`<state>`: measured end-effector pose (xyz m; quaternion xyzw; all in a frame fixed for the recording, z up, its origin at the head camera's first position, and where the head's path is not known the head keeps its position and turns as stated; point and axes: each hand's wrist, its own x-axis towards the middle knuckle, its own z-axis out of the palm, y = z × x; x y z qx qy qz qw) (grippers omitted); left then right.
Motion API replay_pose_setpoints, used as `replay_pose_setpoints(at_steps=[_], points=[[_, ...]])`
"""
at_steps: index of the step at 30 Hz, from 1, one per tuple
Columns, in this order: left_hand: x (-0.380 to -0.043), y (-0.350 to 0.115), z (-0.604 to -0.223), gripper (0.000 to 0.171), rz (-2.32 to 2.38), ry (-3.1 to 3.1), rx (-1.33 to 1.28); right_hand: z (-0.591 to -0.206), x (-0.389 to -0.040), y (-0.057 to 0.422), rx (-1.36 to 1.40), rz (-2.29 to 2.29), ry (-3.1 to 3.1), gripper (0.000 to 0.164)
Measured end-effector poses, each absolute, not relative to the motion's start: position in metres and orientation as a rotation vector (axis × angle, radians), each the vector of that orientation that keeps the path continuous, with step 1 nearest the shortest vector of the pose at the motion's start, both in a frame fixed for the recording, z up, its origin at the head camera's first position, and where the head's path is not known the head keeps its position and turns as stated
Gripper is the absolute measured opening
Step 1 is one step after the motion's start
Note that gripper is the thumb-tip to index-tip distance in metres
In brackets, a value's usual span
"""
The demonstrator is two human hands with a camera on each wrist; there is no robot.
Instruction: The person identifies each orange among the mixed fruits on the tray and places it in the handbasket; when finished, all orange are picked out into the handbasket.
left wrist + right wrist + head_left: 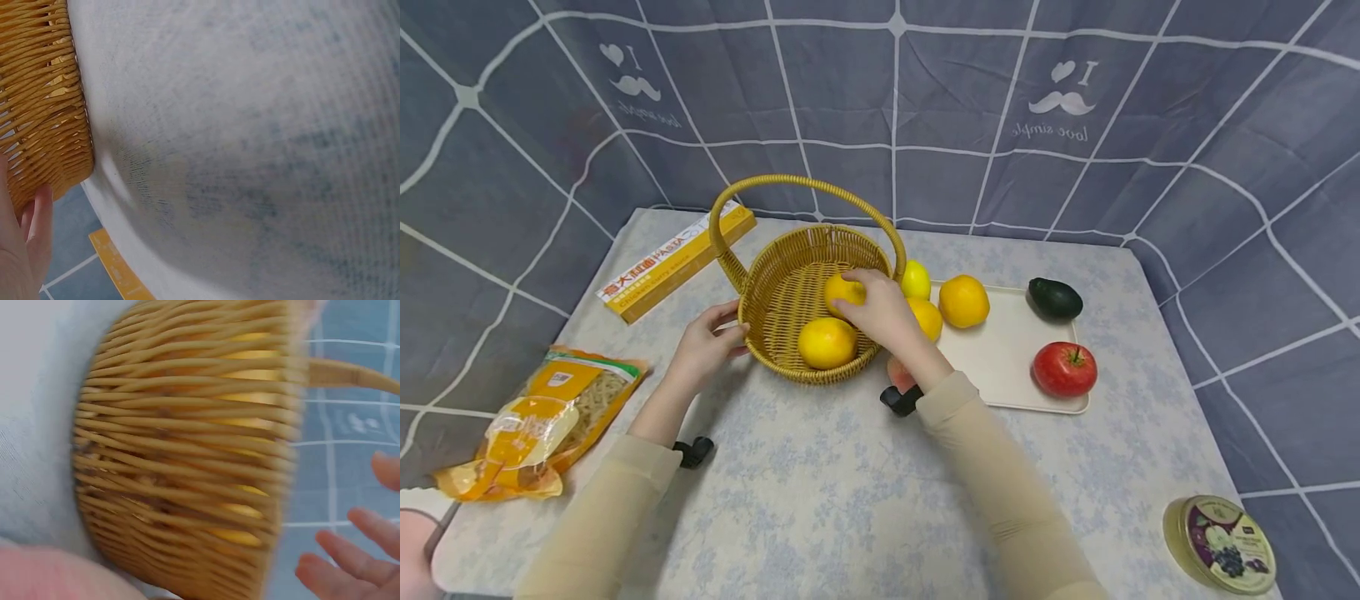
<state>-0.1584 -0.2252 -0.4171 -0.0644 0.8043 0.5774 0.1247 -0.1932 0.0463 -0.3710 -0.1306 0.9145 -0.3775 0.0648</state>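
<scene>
A wicker basket with a tall arched handle stands on the table. At its left side, my left hand holds the basket by the rim and outer wall; fingers also show against the weave in the left wrist view. One round yellow-orange fruit lies inside near the front. My right hand is over the right side of the basket, by a second yellow fruit. In the right wrist view its fingers are spread above the rim, with nothing visible between them.
On the right, a cream tray bears a red apple, an avocado and yellow fruits. At left lie a pasta box and an orange bag of pasta. A round tin sits front right.
</scene>
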Motion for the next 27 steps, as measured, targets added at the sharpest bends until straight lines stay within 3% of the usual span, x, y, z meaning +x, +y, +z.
replay_pose_setpoints(at_steps=[13,27], points=[[-0.158,-0.227,-0.416,0.060,1.680,2.340,-0.163,-0.369,-0.169,0.112,-0.469,-1.629,2.471,0.041],[-0.158,-0.227,-0.416,0.060,1.689,2.329,-0.152,-0.379,-0.177,0.184,-0.231,-1.660,2.613,0.043]])
